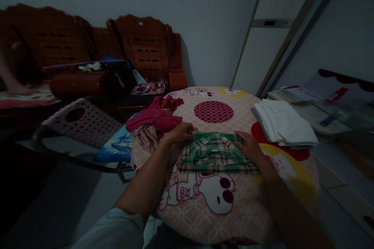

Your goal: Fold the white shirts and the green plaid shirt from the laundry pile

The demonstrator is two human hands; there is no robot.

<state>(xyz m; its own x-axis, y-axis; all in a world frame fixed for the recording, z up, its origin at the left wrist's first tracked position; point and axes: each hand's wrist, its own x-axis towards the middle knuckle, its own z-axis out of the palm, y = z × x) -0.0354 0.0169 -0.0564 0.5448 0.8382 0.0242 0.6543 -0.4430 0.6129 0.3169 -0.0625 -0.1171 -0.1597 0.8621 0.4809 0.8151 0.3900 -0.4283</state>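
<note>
A green plaid garment [214, 153] lies folded into a wide rectangle on the round table [187, 221], which has a pink patterned cover. At the garment's far left corner is my left hand [181, 132], its fingers closed on the cloth edge. My right hand [248, 146] rests at the far right corner with its fingers apart, touching the fabric. Left of the garment lies a heap of crumpled clothes [154, 118], magenta and pale pink. Folded white cloths [284, 122] are stacked at the table's right side.
Carved wooden seats [143, 48] stand along the wall, with items on them. A woven chair [80, 118] with a blue cushion [115, 146] is left of the table. At the far left shows another person's limb [11, 74]. Papers [295, 95] lie on furniture at the right.
</note>
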